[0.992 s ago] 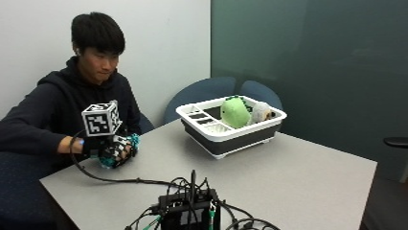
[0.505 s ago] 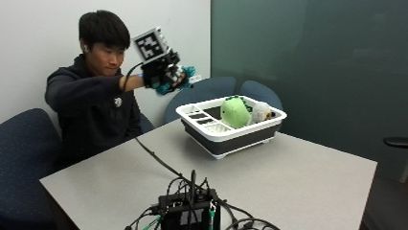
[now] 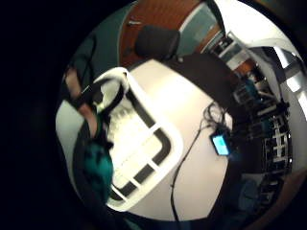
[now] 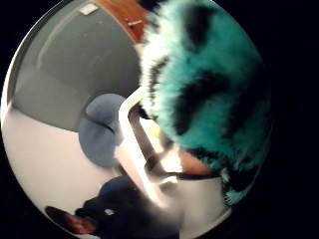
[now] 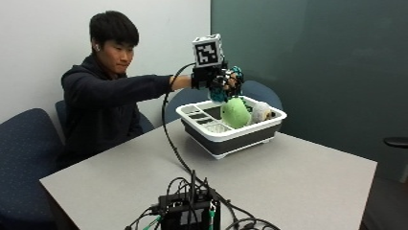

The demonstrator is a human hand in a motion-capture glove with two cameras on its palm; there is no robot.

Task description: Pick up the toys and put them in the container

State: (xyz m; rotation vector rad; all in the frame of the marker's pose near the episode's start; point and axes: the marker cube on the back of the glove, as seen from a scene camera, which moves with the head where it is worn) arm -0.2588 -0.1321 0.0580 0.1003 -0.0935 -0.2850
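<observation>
My gloved right hand [image 5: 215, 80] is raised above the white container [image 5: 210, 128] at the far side of the table, and it grips a teal and black furry toy [image 5: 231, 81]. That toy [image 4: 209, 84] fills much of the thumb side palm view, with the container's rim [image 4: 130, 144] below it. The little finger side palm view looks down into the container [image 3: 163, 139], and a bit of teal fur [image 3: 98, 165] shows at the hand's edge. A green plush toy [image 5: 235, 113] and a pale one [image 5: 261, 112] sit inside the container.
A black device with a bundle of cables [image 5: 190, 206] lies at the table's near edge, and one cable runs up to the hand. Blue chairs [image 5: 25, 143] stand around the grey table [image 5: 306, 177]. The person's other hand is out of sight.
The hand has carried the teal toy from low over the table's left side up and across to above the container. The outside camera's picture has shifted slightly.
</observation>
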